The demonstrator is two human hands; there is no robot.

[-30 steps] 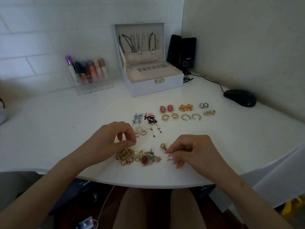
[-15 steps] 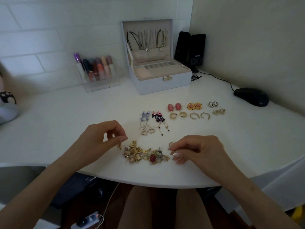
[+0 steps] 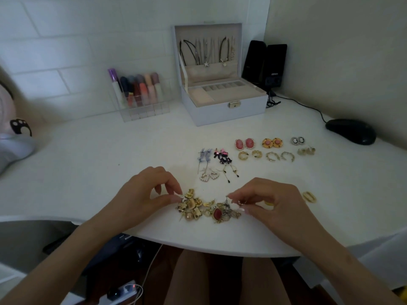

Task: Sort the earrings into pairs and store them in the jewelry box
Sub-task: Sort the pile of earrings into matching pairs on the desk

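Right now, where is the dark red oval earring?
Head view: the dark red oval earring lies in the unsorted pile by the near table edge, between the left hand and right hand.

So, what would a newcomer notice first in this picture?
The left hand and right hand each pinch an earring at the gold pile of unsorted earrings near the front edge of the table. Beyond it matched pairs lie in rows; the open jewelry box stands at the back.

Bare forearms (image 3: 77, 238) run to the left hand (image 3: 152, 191) and right hand (image 3: 269, 201), whose long fingernails (image 3: 241, 209) are painted (a pale, glossy polish); bare legs (image 3: 189, 280) show underneath.
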